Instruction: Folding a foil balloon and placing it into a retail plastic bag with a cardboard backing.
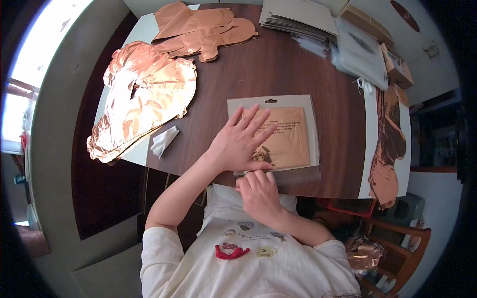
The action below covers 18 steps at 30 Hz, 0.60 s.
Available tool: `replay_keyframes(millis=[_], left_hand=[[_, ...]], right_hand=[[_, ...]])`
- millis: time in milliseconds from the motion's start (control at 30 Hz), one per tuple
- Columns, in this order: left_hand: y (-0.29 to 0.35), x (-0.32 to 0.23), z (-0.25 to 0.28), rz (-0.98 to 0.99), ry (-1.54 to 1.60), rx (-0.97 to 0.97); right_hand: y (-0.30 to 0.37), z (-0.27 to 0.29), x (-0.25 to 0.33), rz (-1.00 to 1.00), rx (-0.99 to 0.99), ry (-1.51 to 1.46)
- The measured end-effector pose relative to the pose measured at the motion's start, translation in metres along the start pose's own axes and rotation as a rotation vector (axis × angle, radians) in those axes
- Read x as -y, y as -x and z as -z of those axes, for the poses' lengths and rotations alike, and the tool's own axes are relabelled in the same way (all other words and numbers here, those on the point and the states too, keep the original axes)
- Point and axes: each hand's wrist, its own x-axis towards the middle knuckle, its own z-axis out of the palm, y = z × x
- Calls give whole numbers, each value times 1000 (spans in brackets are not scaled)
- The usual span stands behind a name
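Note:
In front of me, near the table's front edge, lies a clear plastic bag holding a light card with a hang slot and a folded copper-coloured foil piece with dark print. My left hand rests flat across the left part of the bag, fingers spread, covering some of the print. Just below it, my right hand is closed at the bag's lower left edge, its fingers curled over the clear flap. What lies under those fingers is mostly hidden.
Shiny copper foil balloons lie flat at the left, with more foil balloons behind. A crumpled white tissue is near them. Stacked cards, plastic bags and a small box sit back right. Another foil piece lies right.

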Motion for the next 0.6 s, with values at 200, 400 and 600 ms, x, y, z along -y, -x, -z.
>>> replay_keyframes(millis=[200,400,600], left_hand=[[0,0,1,2,-1,8],[1,0,0,10,8,12],[-2,0,2,-1,-5,17]], right_hand=[[7,1,-5,27,-20,-110],[12,14,-7,-13,-81,-245],[4,1,-4,30,-82,-64]])
